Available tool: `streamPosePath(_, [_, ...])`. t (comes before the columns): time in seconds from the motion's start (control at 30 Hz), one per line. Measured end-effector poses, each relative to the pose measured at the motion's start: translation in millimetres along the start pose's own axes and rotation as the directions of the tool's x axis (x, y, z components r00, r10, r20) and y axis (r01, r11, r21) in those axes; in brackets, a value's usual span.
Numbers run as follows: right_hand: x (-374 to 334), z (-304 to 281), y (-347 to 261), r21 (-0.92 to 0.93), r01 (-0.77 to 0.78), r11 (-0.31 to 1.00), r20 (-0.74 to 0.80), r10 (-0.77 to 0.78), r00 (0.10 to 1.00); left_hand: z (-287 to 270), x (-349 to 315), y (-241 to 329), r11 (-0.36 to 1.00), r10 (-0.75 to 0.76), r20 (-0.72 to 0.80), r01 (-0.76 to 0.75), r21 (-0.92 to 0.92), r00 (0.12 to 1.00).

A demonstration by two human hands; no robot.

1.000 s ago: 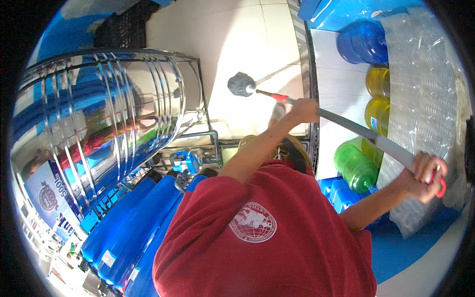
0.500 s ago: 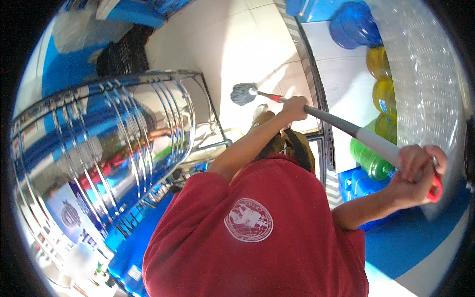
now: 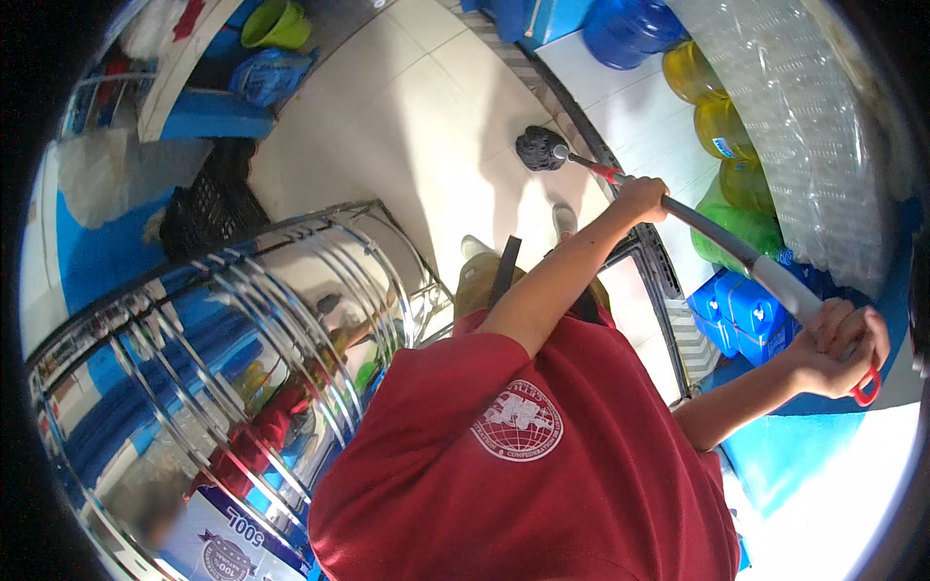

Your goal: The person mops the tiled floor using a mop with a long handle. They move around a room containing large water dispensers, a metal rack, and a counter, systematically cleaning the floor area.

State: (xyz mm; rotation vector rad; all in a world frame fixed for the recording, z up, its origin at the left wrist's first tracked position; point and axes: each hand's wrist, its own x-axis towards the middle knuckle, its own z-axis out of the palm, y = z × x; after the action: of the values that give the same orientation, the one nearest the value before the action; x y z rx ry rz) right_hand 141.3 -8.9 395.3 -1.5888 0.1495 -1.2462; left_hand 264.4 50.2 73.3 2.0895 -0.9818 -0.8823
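Observation:
I hold a long mop with both hands. Its dark grey head (image 3: 541,148) rests on the pale tiled floor (image 3: 417,107), beside a metal door track. My left hand (image 3: 639,198) is shut on the grey handle (image 3: 722,242), low down near a red collar. Beside my right hip, my right hand (image 3: 838,349) is shut on the handle's upper end, where a red loop sticks out. My red shirt fills the lower middle, and my feet show just below the mop head.
A large shiny steel tank (image 3: 194,368) stands close on my left, a black crate (image 3: 208,208) behind it. To the right are blue (image 3: 630,24), yellow (image 3: 712,126) and green (image 3: 746,223) water jugs, blue crates (image 3: 741,310) and plastic-wrapped bottles (image 3: 804,126). A green bucket (image 3: 276,24) sits far off.
The mop head has slid to the right along the floor toward the door track. The view has swung, showing more floor. Both hands have stayed on the handle.

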Motion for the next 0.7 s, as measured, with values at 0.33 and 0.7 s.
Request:
streamPosePath(0.33, [-11,62,15,0.233,-0.188,0.954,0.046,0.183,0.982,-55,-113,-73,0.986,-0.138,-0.027,0.135,-0.102,0.990])
streamPosePath(0.7, [-67,137,85,0.466,-0.456,0.758,0.313,0.341,0.886,-81,-186,-183,0.858,-0.500,0.000,0.495,-0.137,0.866])
